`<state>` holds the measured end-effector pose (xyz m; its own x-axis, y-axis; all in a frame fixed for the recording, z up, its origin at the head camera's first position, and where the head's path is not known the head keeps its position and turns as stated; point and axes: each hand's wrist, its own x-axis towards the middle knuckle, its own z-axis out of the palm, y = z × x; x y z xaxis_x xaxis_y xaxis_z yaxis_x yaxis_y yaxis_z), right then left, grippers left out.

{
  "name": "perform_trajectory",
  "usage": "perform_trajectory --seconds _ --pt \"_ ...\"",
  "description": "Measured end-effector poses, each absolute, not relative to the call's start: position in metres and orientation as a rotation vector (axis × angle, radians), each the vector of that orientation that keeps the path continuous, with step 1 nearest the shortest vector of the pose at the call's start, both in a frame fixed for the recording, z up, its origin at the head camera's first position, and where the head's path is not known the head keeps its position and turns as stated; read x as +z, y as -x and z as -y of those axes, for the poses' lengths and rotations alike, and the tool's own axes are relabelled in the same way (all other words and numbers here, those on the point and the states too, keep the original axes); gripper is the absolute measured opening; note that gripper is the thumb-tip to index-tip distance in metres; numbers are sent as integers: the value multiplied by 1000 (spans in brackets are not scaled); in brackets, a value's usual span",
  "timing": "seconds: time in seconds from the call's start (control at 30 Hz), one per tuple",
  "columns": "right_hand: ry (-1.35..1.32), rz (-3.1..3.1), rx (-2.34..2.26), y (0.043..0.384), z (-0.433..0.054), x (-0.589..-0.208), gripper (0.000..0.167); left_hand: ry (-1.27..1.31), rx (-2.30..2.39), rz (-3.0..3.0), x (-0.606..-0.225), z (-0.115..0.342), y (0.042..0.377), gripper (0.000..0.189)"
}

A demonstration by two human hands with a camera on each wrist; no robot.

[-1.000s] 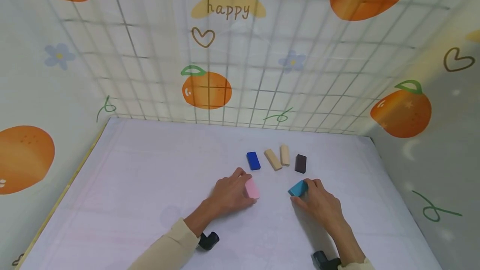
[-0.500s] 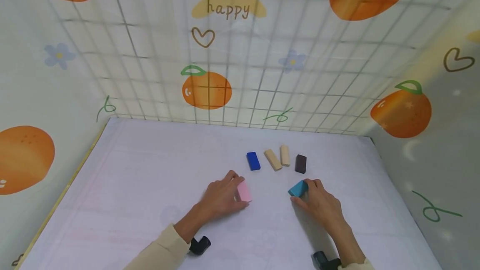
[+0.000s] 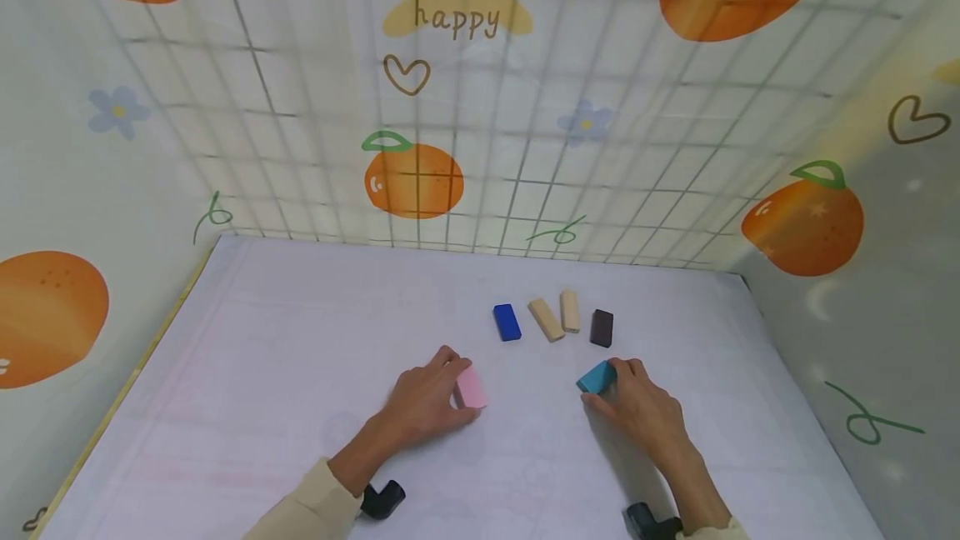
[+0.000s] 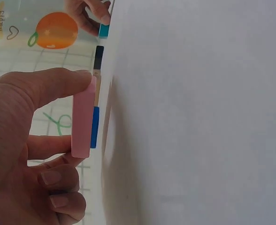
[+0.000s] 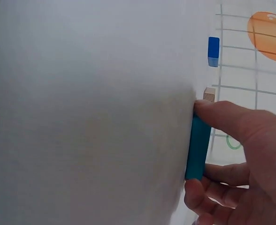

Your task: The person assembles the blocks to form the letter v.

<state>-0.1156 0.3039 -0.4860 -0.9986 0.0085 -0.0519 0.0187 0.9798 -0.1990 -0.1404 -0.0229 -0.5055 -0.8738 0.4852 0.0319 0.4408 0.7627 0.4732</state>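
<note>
Between its thumb and fingers my left hand [image 3: 422, 398] pinches a pink block [image 3: 470, 388] by its two ends. In the left wrist view the pink block [image 4: 83, 119] looks flat and rectangular, with the thumb on one end and fingertips at the other. My right hand [image 3: 643, 407] grips a teal block [image 3: 597, 377], which appears wedge-shaped from above. The right wrist view has the teal block [image 5: 198, 146] close at the table surface, thumb at one end and fingers at the other. A gap of white tabletop lies between the two hands.
Beyond the hands lie a blue block [image 3: 507, 322], a slanted wooden block [image 3: 546, 320], another wooden block [image 3: 570, 311] and a dark brown block [image 3: 602, 328]. A printed curtain [image 3: 300, 148] with oranges and grid lines rises behind the white table [image 3: 300, 315].
My left hand has moved left and slightly nearer with the pink block in its grip. The right hand and the teal block have stayed in place.
</note>
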Motion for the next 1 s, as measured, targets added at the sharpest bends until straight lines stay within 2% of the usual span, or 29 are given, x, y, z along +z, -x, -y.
perform_trajectory --seconds 1.0 --pt "-10 -3086 -304 115 -305 -487 76 -743 707 -2873 -503 52 128 69"
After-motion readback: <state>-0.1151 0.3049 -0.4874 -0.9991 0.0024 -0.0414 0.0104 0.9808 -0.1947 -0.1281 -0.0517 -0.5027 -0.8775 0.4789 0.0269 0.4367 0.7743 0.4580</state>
